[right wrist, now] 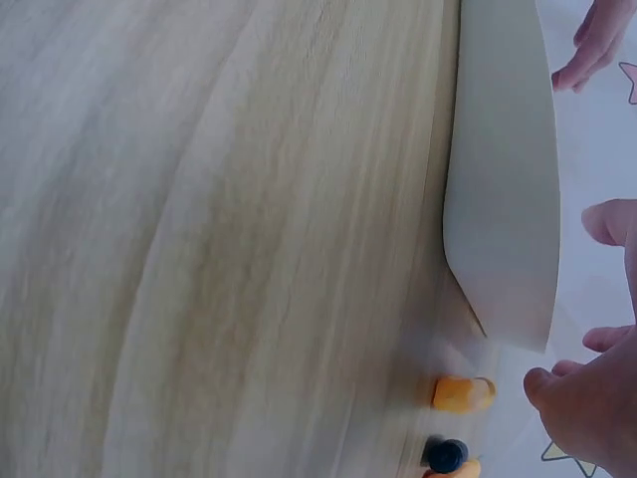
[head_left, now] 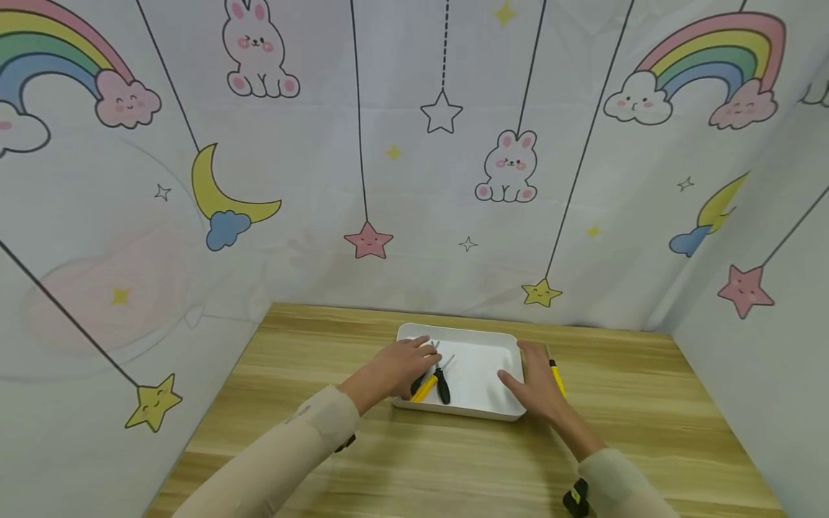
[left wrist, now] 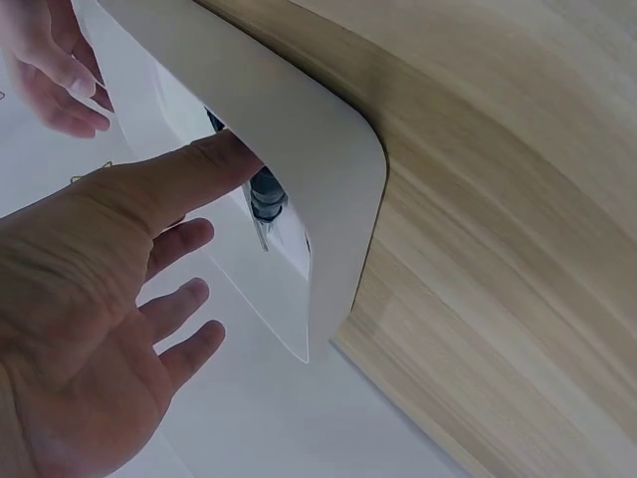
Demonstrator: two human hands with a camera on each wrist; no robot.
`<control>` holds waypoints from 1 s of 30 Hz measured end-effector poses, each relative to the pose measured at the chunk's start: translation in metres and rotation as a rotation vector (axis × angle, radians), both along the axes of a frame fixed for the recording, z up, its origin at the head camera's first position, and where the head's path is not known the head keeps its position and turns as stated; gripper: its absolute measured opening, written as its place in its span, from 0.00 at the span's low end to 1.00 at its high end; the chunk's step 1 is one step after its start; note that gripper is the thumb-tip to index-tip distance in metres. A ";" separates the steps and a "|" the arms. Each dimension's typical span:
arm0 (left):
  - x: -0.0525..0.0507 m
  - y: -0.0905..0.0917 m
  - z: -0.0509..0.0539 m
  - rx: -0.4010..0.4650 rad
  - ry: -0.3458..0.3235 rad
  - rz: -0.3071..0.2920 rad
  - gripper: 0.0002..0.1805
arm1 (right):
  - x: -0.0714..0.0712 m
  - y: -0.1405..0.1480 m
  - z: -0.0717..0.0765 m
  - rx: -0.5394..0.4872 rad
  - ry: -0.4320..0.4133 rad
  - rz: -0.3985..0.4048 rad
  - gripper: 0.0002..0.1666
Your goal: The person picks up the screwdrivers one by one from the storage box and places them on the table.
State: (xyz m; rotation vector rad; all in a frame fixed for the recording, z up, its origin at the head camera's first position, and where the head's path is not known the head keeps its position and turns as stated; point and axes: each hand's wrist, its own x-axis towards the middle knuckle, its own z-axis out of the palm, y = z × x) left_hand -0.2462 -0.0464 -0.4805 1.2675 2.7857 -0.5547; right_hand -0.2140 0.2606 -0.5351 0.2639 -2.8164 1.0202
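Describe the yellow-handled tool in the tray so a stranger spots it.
On the wooden table sits a white tray. At its left end, beside the left hand, the yellow-handled tool lies slantwise. Its handle is the only yellow one visible inside the tray; the handle just right of it is black.

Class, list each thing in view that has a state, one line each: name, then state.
White tray: upright, uncovered, flat on the table
Black-handled tool: lying in the tray
Yellow-handled tool: lying in the tray
Yellow-and-black item: outside the tray, to its right
Left hand: over the tray's left end, fingers relaxed
Right hand: at the tray's right end, thumb and fingers apart
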 end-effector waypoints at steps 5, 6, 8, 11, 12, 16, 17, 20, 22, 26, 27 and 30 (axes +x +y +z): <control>0.000 0.004 -0.001 -0.044 0.022 -0.014 0.49 | -0.004 -0.004 -0.003 -0.017 0.003 -0.034 0.45; 0.000 0.005 -0.001 -0.054 0.027 -0.017 0.48 | -0.005 -0.005 -0.003 -0.020 -0.003 -0.038 0.45; 0.000 0.006 -0.001 -0.076 0.040 -0.023 0.48 | -0.007 -0.007 -0.002 -0.028 -0.032 -0.051 0.45; -0.001 0.008 -0.002 -0.091 0.044 -0.024 0.46 | -0.013 -0.009 -0.003 -0.051 -0.085 -0.066 0.46; -0.001 0.008 -0.003 -0.092 0.040 -0.026 0.46 | -0.015 -0.010 -0.003 -0.057 -0.104 -0.069 0.46; -0.002 0.009 -0.004 -0.079 0.020 -0.037 0.44 | -0.020 -0.012 -0.006 -0.078 -0.124 -0.070 0.46; -0.002 0.008 -0.005 -0.074 0.013 -0.040 0.44 | -0.020 -0.013 -0.007 -0.083 -0.127 -0.073 0.46; -0.002 0.007 -0.007 -0.057 -0.001 -0.043 0.43 | -0.021 -0.015 -0.008 -0.081 -0.121 -0.084 0.46; -0.003 0.007 -0.008 -0.052 -0.008 -0.043 0.42 | -0.021 -0.017 -0.009 -0.078 -0.114 -0.090 0.47; -0.003 0.008 -0.006 -0.041 -0.013 -0.040 0.41 | -0.022 -0.020 -0.010 -0.098 -0.106 -0.101 0.47; -0.003 0.008 -0.005 -0.038 -0.015 -0.037 0.41 | -0.022 -0.020 -0.010 -0.105 -0.102 -0.104 0.47; -0.003 0.010 -0.003 -0.027 -0.029 -0.028 0.40 | -0.022 -0.022 -0.011 -0.113 -0.094 -0.118 0.46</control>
